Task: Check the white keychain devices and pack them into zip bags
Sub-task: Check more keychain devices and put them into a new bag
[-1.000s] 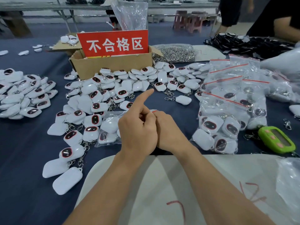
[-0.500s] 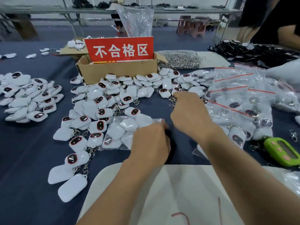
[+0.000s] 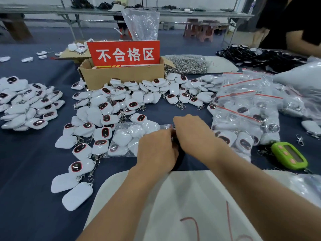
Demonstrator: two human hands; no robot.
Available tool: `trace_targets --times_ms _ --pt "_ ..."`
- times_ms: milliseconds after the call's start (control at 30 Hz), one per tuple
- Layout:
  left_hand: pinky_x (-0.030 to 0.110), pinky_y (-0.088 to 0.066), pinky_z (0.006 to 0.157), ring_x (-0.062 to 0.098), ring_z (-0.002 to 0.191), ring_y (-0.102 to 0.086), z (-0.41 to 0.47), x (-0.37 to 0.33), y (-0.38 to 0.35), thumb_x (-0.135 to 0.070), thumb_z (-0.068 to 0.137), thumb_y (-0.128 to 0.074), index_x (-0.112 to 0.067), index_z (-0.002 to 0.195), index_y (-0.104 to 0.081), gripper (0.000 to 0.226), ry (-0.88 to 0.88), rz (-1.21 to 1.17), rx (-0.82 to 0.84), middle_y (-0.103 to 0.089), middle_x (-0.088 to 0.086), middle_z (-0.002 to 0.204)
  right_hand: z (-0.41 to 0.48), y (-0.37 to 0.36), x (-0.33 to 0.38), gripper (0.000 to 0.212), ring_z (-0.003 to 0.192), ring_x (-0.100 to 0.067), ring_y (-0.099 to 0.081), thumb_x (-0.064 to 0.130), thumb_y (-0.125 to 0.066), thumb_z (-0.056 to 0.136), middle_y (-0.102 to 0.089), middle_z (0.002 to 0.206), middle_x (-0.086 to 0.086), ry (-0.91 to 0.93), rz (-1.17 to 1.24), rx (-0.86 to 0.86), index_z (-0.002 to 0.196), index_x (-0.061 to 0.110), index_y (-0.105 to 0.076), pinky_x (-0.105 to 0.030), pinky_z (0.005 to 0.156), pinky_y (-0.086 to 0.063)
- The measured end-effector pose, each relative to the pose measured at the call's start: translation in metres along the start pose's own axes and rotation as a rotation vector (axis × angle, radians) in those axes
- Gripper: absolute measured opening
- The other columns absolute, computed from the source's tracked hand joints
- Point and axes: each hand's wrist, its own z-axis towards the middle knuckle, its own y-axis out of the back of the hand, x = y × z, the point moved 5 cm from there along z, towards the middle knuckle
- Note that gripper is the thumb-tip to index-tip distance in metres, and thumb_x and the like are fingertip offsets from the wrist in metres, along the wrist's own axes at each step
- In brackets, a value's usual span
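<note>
1. Gripping the mouth of a clear zip bag [image 3: 127, 139], both hands meet at its right end, where a bit of red seal strip shows.
2. Left hand [image 3: 156, 151]: back toward the camera, fingers curled onto the bag's edge.
3. Right hand [image 3: 195, 134]: fingers curled down over the same edge, touching the left hand. Fingertips of both hands are hidden, so the pinch itself is probably on the seal strip, not confirmed.
4. The bag lies flat on the dark blue table cloth [image 3: 26, 180] and holds several white keychain devices, some face down.
5. Loose white keychain devices [image 3: 106, 108] are heaped just left of and behind the bag. A second heap [image 3: 27, 105] sits well apart at far left.
6. Cardboard box [image 3: 121, 76] with a red sign [image 3: 124, 53] stands behind the centre heap.
7. Filled bags [image 3: 243, 108] with red strips are stacked to the right of the hands.
8. Green handheld gadget [image 3: 289, 155] lies near that stack, on the cloth.
9. White sheet [image 3: 173, 206] with red pen marks lies under the forearms.
</note>
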Motion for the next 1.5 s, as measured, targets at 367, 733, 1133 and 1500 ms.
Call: trace_targets --times_ms 367,733,1133,1500 --pt "0.023 -0.047 0.067 0.005 0.071 -0.064 -0.011 -0.010 0.014 -0.021 0.083 -0.061 -0.033 0.085 -0.074 0.017 0.030 -0.453 -0.178 -0.071 -0.018 0.079 -0.078 -0.022 -0.024 0.026 0.087 -0.004 -0.068 0.002 -0.059 0.093 -0.072 0.091 0.007 -0.339 1.184 -0.516 0.100 0.026 -0.064 -0.017 0.079 -0.049" --pt "0.031 -0.058 0.067 0.014 0.067 -0.071 -0.025 -0.015 0.022 -0.030 0.082 -0.075 -0.037 0.126 -0.068 0.045 0.140 -0.973 0.044 -0.078 -0.005 0.079 -0.080 -0.017 -0.031 0.009 0.077 -0.029 -0.072 0.019 -0.067 0.091 -0.075 0.084 -0.012 -0.430 1.614 -0.529 0.088 0.027 -0.063 -0.060 0.082 -0.060" --pt "0.018 -0.049 0.052 0.011 0.052 -0.062 -0.014 0.000 0.023 -0.004 0.087 -0.078 -0.028 0.083 -0.080 0.024 0.288 -1.137 -0.070 -0.078 0.003 0.075 -0.078 -0.015 -0.038 0.010 0.065 -0.021 -0.066 0.031 -0.071 0.081 -0.070 0.068 0.002 -0.401 1.285 -0.462 0.077 0.028 -0.062 -0.046 0.067 -0.056" --pt "0.019 -0.048 0.056 0.010 0.051 -0.055 -0.013 -0.007 0.024 -0.011 0.090 -0.075 -0.031 0.085 -0.084 0.022 0.207 -1.161 -0.075 -0.074 0.017 0.074 -0.073 -0.019 -0.025 0.023 0.062 -0.032 -0.073 0.016 -0.057 0.101 -0.077 0.085 -0.007 -0.267 1.540 -0.107 0.089 0.014 -0.076 -0.033 0.056 -0.056"
